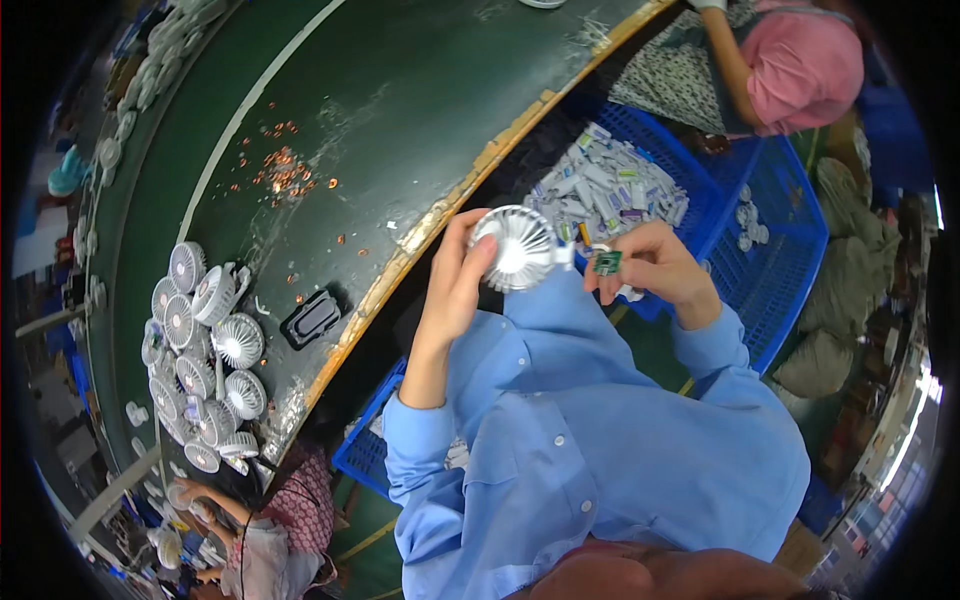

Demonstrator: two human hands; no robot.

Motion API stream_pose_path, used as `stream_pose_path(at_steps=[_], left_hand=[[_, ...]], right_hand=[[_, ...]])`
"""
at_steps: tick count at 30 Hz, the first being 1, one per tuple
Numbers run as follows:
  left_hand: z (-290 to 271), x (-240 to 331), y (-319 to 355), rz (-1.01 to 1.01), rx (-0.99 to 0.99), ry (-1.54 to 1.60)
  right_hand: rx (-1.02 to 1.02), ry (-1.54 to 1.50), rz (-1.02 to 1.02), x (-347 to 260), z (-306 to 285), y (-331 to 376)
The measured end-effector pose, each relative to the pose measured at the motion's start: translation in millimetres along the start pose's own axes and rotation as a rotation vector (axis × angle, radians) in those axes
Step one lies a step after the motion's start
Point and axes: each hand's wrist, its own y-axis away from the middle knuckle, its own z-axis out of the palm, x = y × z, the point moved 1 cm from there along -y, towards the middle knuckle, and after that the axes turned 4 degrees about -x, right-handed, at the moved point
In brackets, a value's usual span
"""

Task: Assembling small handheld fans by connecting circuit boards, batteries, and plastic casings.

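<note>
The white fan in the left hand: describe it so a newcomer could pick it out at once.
Find the big dark green table, then its worn, yellowish edge. Beside it, the left hand holds a round, white, ribbed fan. Unlike the fans piled on the table, this one is held, near the green circuit board in the right hand.

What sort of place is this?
Probably a factory workshop: small white fans lie heaped on a green table, a blue basket holds many loose parts, and another person in pink is nearby.
</note>
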Motion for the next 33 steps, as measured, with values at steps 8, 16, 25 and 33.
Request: stream_pose_path(at_steps=[8, 16, 25, 33], left_hand=[[41.6, 36.3, 7.2, 0.700, 0.111, -0.544], [67.2, 31.5, 26.3, 0.935, 0.137, -0.676], [59.6, 28.7, 32.9, 1.091, 0.346, -0.880], [62.4, 13.6, 27.7, 0.766, 0.136, -0.461]], right_hand=[[-0.033, -0.018, 0.168, -17.7, 19.7, -17.8], [-0.007, 0.161, 0.195, -23.9, 28.2, -6.3], [-0.101, 0.118, 0.200, -13.9, 23.4, -21.5], [-0.120, -0.124, 0.340, 3.7, 12.6, -10.3]])
